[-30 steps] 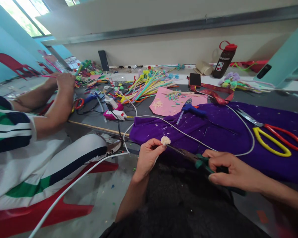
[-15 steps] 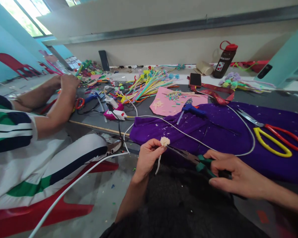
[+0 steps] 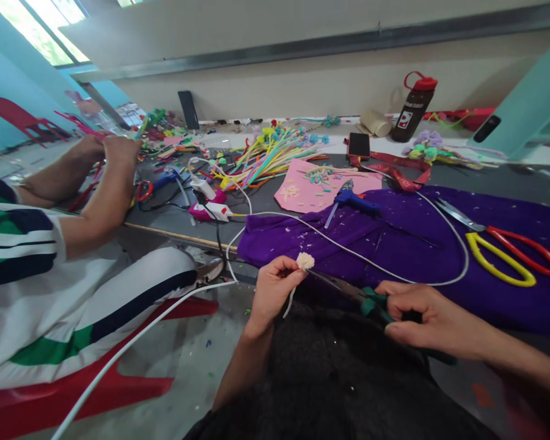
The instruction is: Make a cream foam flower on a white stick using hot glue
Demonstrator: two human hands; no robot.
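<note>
Between the thumb and fingers of my left hand is a small cream fluffy flower, its pale stem hanging below the fingers. My right hand grips the green handles of a pair of scissors. Their dark blades point left, with the tips at the flower's lower right edge. Beyond my hands a purple cloth covers the table edge. On it lie a blue glue gun and large scissors with red and yellow handles.
A white cable loops across the cloth. Behind are a pink sheet, colourful pipe cleaners, a phone and a dark bottle. At the left sits a person holding pink stems. A power strip lies mid-table.
The blades in my right hand look closer together at the flower. The view has shifted slightly, and the person at the left has raised the pink stems a little.
</note>
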